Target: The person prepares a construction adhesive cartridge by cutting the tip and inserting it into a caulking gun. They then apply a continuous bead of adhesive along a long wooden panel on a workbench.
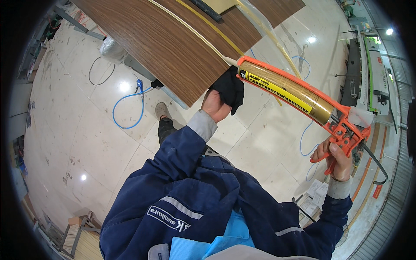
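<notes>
My right hand is wrapped round the handle of an orange caulking gun. A gold adhesive cartridge with a yellow label lies in its frame. The pale nozzle points left and meets the wood-grain panel's edge, by the end of a thin light-coloured line that runs along the panel. At the panel's near right corner, my left hand is closed on a black cloth. The cloth hangs just below the nozzle and hides part of the fingers.
A yellowish strip and a black bar lie farther back on the panel. Clear plastic sheeting overhangs its right side. A blue air hose with a blow gun lies on the tiled floor at left. Machinery stands far right.
</notes>
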Available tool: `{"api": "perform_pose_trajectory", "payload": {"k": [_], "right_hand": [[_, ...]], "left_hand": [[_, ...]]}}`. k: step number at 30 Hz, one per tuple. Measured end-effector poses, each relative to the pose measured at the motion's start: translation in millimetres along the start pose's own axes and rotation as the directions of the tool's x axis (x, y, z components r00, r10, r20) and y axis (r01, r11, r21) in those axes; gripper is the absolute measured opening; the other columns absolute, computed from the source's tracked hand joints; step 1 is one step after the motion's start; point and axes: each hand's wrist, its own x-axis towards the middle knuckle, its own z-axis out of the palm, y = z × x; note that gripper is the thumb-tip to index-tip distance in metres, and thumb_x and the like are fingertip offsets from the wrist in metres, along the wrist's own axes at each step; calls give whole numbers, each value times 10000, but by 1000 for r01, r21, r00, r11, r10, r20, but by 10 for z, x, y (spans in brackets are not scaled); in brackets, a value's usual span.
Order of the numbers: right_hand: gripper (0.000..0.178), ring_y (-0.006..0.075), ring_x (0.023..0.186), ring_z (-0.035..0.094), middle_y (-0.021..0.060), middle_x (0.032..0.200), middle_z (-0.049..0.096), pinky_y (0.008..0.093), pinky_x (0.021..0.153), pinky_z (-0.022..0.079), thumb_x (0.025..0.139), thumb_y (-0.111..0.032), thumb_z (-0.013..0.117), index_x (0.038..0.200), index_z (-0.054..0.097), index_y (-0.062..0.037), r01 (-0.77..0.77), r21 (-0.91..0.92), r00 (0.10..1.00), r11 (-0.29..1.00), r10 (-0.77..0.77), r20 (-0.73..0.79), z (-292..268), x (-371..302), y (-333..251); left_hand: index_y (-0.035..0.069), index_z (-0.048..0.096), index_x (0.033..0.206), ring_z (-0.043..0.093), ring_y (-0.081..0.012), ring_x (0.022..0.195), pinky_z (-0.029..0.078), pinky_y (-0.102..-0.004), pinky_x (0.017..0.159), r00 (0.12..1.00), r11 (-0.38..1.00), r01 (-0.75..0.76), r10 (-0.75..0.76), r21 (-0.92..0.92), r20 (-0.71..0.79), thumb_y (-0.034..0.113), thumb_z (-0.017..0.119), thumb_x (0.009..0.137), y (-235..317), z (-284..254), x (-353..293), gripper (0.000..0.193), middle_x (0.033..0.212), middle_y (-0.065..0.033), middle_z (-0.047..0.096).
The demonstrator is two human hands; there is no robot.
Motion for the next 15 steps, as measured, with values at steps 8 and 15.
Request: {"api": "perform_pose_trajectory", "payload": {"k": [8,15], "right_hand": [[318,270,669,635,127,710,579,455,698,564,954,-305,581,859,550,-4,-17,-42,998,999,14,-54,-42,-36,46],[295,279,686,663,139,734,611,459,724,578,957,-276,575,888,571,11,-26,-16,1000,1000,26,0,-151,-83,72]], "left_hand": [[61,555,1285,637,-268,893,540,-432,737,990,997,-24,14,71,144,345,565,1002,31,131,0,401,1092,-136,650],[44,562,1235,620,-268,757,528,-390,579,980,998,-38,26,53,197,267,554,982,-20,267,34,338,983,-134,638]]}}
